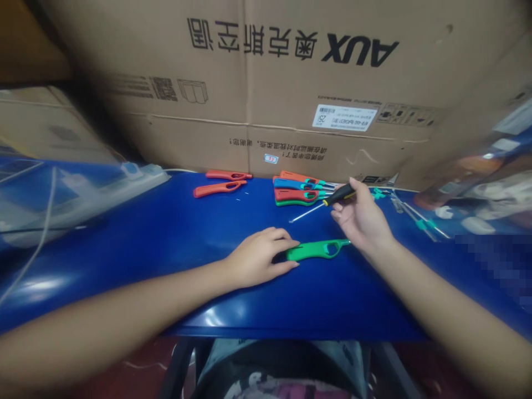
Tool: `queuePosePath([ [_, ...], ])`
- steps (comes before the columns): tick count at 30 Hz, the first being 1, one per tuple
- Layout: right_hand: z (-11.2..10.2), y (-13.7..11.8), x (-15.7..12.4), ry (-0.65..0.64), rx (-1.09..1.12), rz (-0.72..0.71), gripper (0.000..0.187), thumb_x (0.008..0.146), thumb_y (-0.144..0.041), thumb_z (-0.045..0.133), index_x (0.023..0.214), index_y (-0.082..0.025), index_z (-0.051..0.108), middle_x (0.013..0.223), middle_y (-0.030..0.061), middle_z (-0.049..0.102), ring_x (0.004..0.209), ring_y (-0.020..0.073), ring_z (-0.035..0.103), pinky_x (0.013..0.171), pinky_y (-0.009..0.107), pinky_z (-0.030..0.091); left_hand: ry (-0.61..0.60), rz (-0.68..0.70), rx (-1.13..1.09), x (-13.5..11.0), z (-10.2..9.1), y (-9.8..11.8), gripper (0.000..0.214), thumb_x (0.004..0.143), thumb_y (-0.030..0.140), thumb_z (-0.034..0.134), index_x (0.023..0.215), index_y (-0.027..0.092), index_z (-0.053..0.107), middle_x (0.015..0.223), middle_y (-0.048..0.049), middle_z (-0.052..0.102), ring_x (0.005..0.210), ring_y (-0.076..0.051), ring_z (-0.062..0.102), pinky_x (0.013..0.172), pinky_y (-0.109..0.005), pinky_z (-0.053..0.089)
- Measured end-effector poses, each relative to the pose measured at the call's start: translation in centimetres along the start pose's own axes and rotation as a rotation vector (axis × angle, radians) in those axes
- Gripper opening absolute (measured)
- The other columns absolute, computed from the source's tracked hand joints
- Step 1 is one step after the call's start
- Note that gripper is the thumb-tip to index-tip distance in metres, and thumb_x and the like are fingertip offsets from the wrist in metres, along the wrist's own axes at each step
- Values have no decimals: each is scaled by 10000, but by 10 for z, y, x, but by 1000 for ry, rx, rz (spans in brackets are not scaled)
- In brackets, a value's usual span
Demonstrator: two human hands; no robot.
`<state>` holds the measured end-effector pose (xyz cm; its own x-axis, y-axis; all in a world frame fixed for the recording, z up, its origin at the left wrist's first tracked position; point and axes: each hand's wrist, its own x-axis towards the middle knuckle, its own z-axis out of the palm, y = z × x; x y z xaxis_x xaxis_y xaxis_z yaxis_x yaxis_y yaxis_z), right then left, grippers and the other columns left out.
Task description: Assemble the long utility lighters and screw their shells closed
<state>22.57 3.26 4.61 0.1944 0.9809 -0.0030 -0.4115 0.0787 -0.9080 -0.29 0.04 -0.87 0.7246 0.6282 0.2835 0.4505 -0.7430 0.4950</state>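
My left hand point(261, 256) rests on the blue table point(166, 238), its fingers closed around the near end of a green lighter handle point(318, 250) that lies flat. My right hand point(362, 217) is raised just beyond it, pinching the black and yellow handle of a screwdriver point(332, 199). The thin shaft of the tool points left and down toward the tabletop.
A stack of red, blue and green lighter handles point(297, 188) lies behind the screwdriver. Two orange handles point(220, 183) lie further left. Thin metal tubes with teal parts point(415, 216) lie at the right. A large cardboard box point(266, 83) stands behind. A power strip point(137, 172) sits at the left.
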Motion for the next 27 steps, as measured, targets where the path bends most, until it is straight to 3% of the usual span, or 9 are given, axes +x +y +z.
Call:
queuePosePath([
  [6, -8, 11, -3, -40, -18, 124, 392, 878, -551, 653, 759, -189, 564, 687, -21, 628, 433, 53, 479, 403, 185, 459, 44, -21, -75, -4, -3, 1, 431, 925, 425, 693, 1304, 222, 665, 1212, -86, 680, 1106, -237, 636, 983, -400, 536],
  [14, -6, 17, -11, -91, 43, 139, 392, 907, -544, 622, 781, -173, 605, 685, -12, 647, 407, 53, 473, 402, 196, 475, 269, -70, -321, 0, -6, 9, 271, 896, 313, 734, 1138, 191, 724, 1054, -54, 738, 815, -137, 634, 719, -253, 537],
  [23, -5, 20, -12, -92, 36, 159, 343, 963, -469, 546, 789, -178, 600, 670, -4, 651, 404, 72, 484, 396, 211, 472, 340, -42, -358, 0, -7, 11, 97, 916, 253, 712, 930, 171, 763, 926, -51, 757, 791, -134, 666, 697, -243, 527],
  [27, -3, 18, -13, -82, 11, 150, 379, 943, -526, 570, 783, -184, 592, 667, -11, 642, 412, 68, 486, 402, 200, 461, 361, -36, -346, 1, -6, 11, 94, 918, 252, 714, 891, 174, 760, 891, -49, 763, 803, -148, 682, 724, -264, 535],
])
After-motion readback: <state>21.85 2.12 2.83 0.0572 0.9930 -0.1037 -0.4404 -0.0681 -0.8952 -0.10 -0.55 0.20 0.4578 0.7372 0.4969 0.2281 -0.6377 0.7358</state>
